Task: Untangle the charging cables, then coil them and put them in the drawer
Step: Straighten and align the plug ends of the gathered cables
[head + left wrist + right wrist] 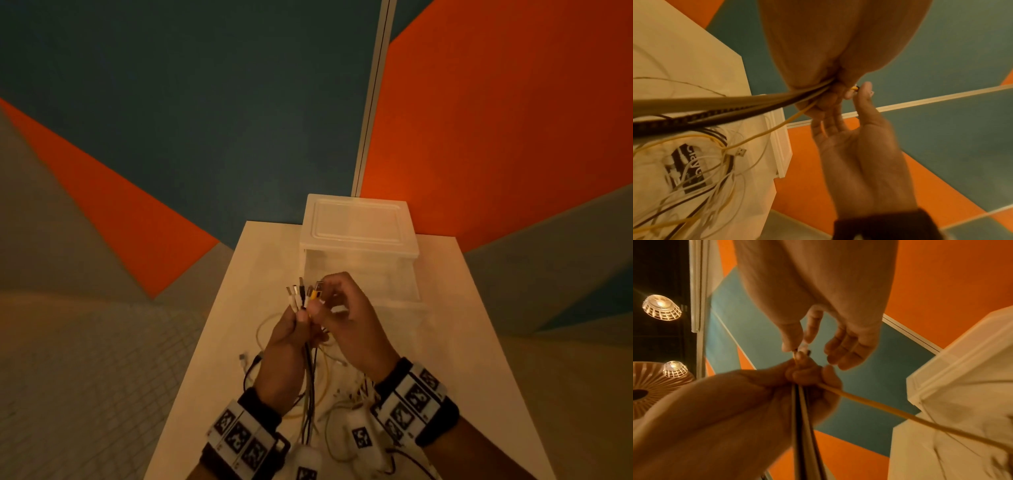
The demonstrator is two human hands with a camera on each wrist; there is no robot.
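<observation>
Above the white table (462, 342), my left hand (291, 329) grips a bundle of charging cables (310, 370) upright, and their white, black and yellow plug ends (301, 294) fan out over its fingers. My right hand (329, 301) pinches the yellow-collared USB plug (318, 290) at the top of that bundle. In the right wrist view the right hand (799, 344) meets the left hand (805, 374), and a yellow cable (900, 413) trails off to the right. In the left wrist view, the right hand's thumb (864, 97) touches the yellow plug (855, 88).
A translucent plastic drawer unit (359, 240) stands at the table's far end, just beyond my hands. Loose loops of white, yellow and black cable (342, 387) lie tangled on the table under my wrists. Beneath them is a white sheet with black print (684, 162).
</observation>
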